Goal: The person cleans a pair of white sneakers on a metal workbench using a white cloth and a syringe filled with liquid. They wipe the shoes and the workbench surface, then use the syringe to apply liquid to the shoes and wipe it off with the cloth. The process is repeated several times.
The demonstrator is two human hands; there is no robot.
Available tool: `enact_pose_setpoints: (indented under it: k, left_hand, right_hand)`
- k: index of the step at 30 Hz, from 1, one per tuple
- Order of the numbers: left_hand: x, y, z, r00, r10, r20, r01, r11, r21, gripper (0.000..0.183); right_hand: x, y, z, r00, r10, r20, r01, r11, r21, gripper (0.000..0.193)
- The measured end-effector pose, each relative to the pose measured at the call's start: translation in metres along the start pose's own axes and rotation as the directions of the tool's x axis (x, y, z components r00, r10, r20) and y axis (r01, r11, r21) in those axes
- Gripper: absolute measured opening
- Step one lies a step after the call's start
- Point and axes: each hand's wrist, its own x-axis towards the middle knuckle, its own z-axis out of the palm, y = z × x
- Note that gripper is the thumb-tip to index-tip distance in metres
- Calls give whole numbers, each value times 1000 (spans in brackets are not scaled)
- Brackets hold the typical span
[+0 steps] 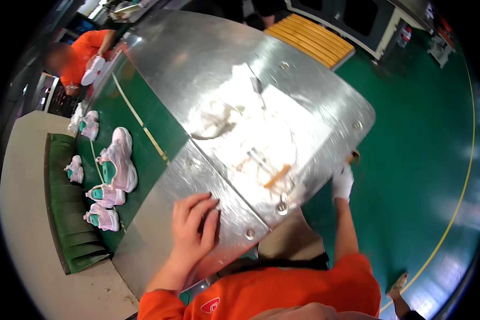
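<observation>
My left hand (193,226) is bare and rests on the metal table (160,210), fingers bent and apart, with nothing in them. To its left, on the green conveyor belt (146,165), stand several pale pink and white sneakers (124,160) with green showing inside. My right hand (343,183) wears a white glove and hangs beside the table's right edge. Its fingers close round a small brown and dark thing (353,156) whose kind I cannot make out. Between the hands, under glaring light, lie white sheets (304,125) and a tool with an orange handle (277,176).
Across the belt at the far left, a person in orange (88,48) holds a white shoe (93,70). A yellow slatted platform (309,40) and a grey machine (352,18) stand beyond the table. Green floor (410,160) with a yellow line lies to the right.
</observation>
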Motion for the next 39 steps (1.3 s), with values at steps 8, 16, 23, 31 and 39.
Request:
enact_pose_setpoints:
  k: [8, 16, 23, 31, 39]
  left_hand:
    - [16, -2, 3, 994, -109, 21, 105, 984, 141, 31]
    - [24, 3, 6, 977, -184, 107, 151, 953, 263, 41]
    - [27, 8, 13, 970, -222, 100, 186, 940, 288, 41]
    - [28, 7, 12, 968, -221, 117, 174, 930, 323, 43]
    - [27, 3, 9, 984, -138, 111, 95, 940, 329, 50]
  right_hand:
    - [-5, -14, 100, 982, 55, 182, -31, 990, -137, 33]
    - [2, -13, 153, 938, 179, 298, -123, 973, -197, 38]
    - [19, -1, 180, 926, 206, 316, -151, 970, -192, 44]
    - [31, 15, 190, 923, 229, 308, -183, 968, -171, 51]
    - [29, 45, 157, 951, 181, 249, -150, 979, -136, 58]
